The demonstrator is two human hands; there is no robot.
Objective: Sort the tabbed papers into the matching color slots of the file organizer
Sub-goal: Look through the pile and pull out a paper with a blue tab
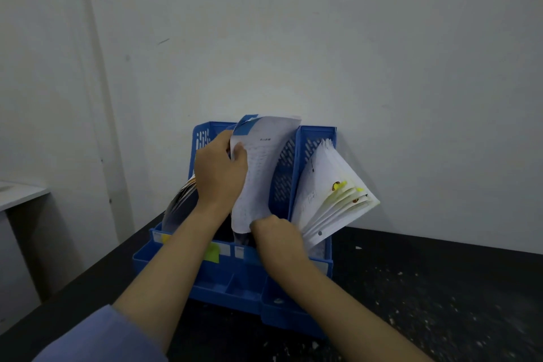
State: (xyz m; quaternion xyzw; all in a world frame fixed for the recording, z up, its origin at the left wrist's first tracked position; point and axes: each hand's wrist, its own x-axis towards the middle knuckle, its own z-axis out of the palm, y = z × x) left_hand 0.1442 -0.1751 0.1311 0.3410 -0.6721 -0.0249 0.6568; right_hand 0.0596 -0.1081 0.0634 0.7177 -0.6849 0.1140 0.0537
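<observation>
A blue plastic file organizer (296, 288) stands on a black table against the wall. My left hand (219, 170) grips the upper left edge of a white paper with a blue tab (264, 173), which stands in the middle slot. My right hand (277, 236) pinches the same paper's lower edge at the slot's mouth. In the right slot, several white papers with yellow tabs (332, 200) fan out to the right. Dark-edged papers (180, 203) lean in the left slot, partly hidden by my left arm. A yellow label (212, 253) sits on the organizer's front.
The black table (440, 288) is speckled with white bits and runs to the right and front. A white wall rises right behind the organizer. A pale desk corner (20, 194) shows at the far left.
</observation>
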